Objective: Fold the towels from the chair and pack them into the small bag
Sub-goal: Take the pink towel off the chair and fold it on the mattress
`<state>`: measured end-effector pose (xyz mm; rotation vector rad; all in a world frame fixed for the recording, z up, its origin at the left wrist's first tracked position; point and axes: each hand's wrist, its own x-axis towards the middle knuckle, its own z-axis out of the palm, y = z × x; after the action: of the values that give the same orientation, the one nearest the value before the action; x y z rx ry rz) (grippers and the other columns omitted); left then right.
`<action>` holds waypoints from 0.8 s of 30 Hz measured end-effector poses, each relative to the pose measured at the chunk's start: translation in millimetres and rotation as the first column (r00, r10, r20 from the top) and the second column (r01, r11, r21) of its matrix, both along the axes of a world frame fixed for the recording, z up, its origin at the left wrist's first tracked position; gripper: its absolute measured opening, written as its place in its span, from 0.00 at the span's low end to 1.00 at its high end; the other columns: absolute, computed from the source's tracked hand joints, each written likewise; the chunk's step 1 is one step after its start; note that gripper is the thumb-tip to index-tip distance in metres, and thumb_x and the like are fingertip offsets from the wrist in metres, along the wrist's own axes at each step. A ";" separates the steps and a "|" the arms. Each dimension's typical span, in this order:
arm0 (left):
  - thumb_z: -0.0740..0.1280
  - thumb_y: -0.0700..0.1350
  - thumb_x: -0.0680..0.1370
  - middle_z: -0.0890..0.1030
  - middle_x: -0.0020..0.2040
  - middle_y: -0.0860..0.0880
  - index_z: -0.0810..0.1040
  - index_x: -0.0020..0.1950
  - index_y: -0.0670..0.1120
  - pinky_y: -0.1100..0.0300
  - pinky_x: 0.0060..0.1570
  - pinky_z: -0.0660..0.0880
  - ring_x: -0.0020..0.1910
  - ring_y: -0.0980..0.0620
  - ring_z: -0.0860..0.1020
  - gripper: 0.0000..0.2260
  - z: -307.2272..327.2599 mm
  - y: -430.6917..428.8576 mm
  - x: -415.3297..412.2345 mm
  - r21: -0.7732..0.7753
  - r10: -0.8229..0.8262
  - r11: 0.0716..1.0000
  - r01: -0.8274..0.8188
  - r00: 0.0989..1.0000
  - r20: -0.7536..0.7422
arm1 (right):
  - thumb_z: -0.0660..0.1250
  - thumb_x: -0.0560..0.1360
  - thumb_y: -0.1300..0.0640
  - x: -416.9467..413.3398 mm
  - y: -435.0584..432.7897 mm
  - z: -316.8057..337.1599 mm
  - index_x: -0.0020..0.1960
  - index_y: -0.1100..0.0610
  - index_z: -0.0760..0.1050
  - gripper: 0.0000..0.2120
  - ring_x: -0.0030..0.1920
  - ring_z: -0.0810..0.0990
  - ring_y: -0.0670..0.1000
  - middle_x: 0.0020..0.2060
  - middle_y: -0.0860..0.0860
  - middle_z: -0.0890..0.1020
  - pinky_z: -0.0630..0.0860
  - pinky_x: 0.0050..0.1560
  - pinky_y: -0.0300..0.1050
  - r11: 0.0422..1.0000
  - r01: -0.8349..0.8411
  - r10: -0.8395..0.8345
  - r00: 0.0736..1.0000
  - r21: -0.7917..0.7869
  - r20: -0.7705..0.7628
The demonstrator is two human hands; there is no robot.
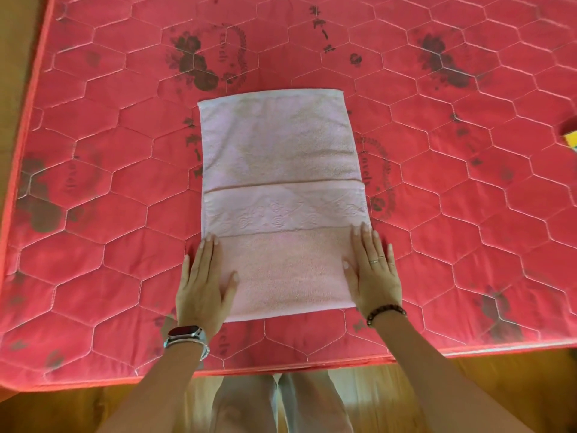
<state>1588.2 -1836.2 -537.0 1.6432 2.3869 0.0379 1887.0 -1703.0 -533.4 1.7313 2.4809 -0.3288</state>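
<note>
Neither grip holds anything: left hand point(203, 276) and right hand point(373, 270) lie flat, fingers straight, on the near side edges of the towel point(281, 170), spread on the mattress point(93, 214). For a clean fold, probably pinch both near corners and lay them squarely onto the far edge.

Red quilted mattress point(93, 214), hexagon stitching, dark floral prints. Pink towel point(281, 157) lies flat on it, near the front edge. Small yellow object point(571, 135) well right of the towel, cut off by the frame.
</note>
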 end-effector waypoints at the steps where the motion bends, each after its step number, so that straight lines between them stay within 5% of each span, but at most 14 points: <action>1: 0.50 0.57 0.81 0.55 0.81 0.46 0.54 0.80 0.40 0.45 0.78 0.54 0.80 0.50 0.55 0.31 2.4 -3.2 -0.4 0.002 -0.011 1.000 0.011 1.000 -0.005 | 0.44 0.82 0.44 2.0 -1.3 2.3 0.80 0.52 0.47 0.29 0.79 0.48 0.49 0.80 0.48 0.50 0.48 0.79 0.53 1.000 -0.013 0.013 1.000 0.003 -0.011; 6: 0.60 0.54 0.77 0.61 0.79 0.46 0.60 0.79 0.41 0.45 0.77 0.57 0.78 0.49 0.60 0.32 18.6 -33.9 -1.8 0.063 -0.238 0.970 0.233 0.968 0.086 | 0.56 0.81 0.53 23.6 -27.7 13.2 0.77 0.53 0.62 0.24 0.78 0.57 0.51 0.77 0.50 0.62 0.57 0.77 0.53 0.990 -0.134 0.120 0.961 -0.036 -0.251; 9: 0.63 0.49 0.70 0.64 0.78 0.46 0.66 0.76 0.40 0.46 0.76 0.58 0.77 0.48 0.62 0.34 23.6 -56.5 0.8 0.065 -0.216 0.976 0.207 0.955 0.203 | 0.65 0.74 0.64 38.5 -54.4 19.6 0.74 0.54 0.67 0.29 0.77 0.60 0.52 0.75 0.49 0.65 0.61 0.75 0.54 0.988 -0.119 0.081 0.943 -0.101 -0.321; 13: 0.61 0.42 0.70 0.68 0.75 0.47 0.74 0.64 0.42 0.50 0.76 0.59 0.75 0.48 0.67 0.22 20.1 -71.3 -0.9 0.091 -0.103 0.993 0.079 0.947 0.304 | 0.65 0.65 0.76 43.9 -65.2 22.5 0.66 0.57 0.73 0.32 0.73 0.67 0.59 0.72 0.51 0.69 0.69 0.70 0.55 0.983 0.033 -0.085 0.955 -0.179 -0.285; 16: 0.63 0.40 0.70 0.72 0.71 0.46 0.76 0.55 0.42 0.52 0.76 0.59 0.71 0.47 0.71 0.14 18.1 -63.2 -2.2 0.153 -0.114 0.986 0.071 0.949 0.295 | 0.66 0.64 0.78 38.2 -53.3 24.1 0.57 0.60 0.77 0.25 0.61 0.75 0.60 0.64 0.55 0.76 0.80 0.54 0.58 0.986 0.111 -0.141 0.949 -0.120 -0.282; 20: 0.74 0.29 0.64 0.75 0.65 0.44 0.77 0.49 0.41 0.48 0.75 0.61 0.70 0.45 0.72 0.17 20.5 -50.9 -7.4 0.146 -0.136 0.984 0.098 0.951 0.277 | 0.64 0.66 0.77 31.7 -37.7 30.0 0.56 0.61 0.78 0.22 0.58 0.74 0.59 0.61 0.56 0.77 0.80 0.49 0.56 0.985 0.123 -0.150 0.957 -0.120 -0.249; 24: 0.76 0.30 0.64 0.77 0.62 0.45 0.78 0.46 0.41 0.52 0.77 0.58 0.70 0.45 0.71 0.16 25.0 -47.4 -13.7 0.150 -0.180 0.978 0.144 0.946 0.270 | 0.63 0.68 0.76 30.6 -36.5 29.8 0.58 0.61 0.78 0.22 0.57 0.73 0.58 0.60 0.55 0.79 0.80 0.49 0.54 0.986 0.118 -0.142 0.965 -0.119 -0.221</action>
<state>1574.6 -1883.5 -511.9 1.7523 2.0679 0.3784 1917.7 -1739.5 -503.7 1.9154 2.4496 -0.6949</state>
